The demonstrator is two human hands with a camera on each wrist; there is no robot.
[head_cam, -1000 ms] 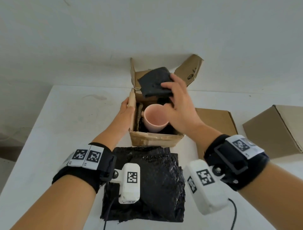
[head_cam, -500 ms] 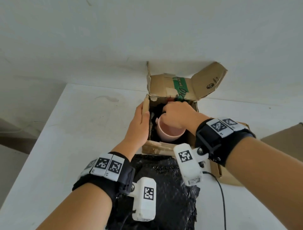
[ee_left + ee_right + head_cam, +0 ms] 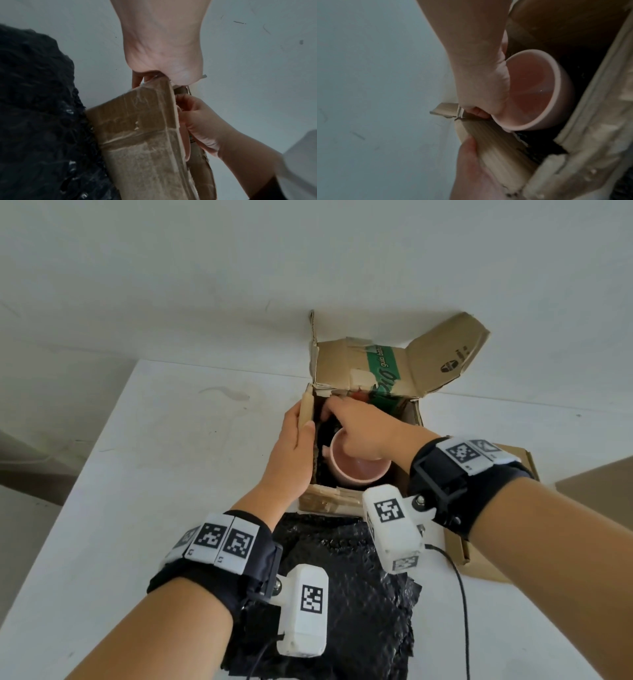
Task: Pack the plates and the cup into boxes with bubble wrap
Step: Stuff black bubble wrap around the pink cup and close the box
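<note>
A pink cup stands upright in the open cardboard box, with black bubble wrap packed around it. My left hand grips the box's left wall, thumb inside and fingers outside. Over the cup's rim my right hand reaches down into the far left corner of the box. Its fingertips are buried between cup and wall, so what they hold is hidden.
A stack of black bubble wrap sheets lies on the white table just in front of the box. A flat cardboard box sits to the right, another box at the far right edge. The box's flaps stand up against the wall.
My right hand held a folded piece of black wrap above the box; it has gone down into the box's far left corner and the piece is out of sight. The left hand stays on the wall.
</note>
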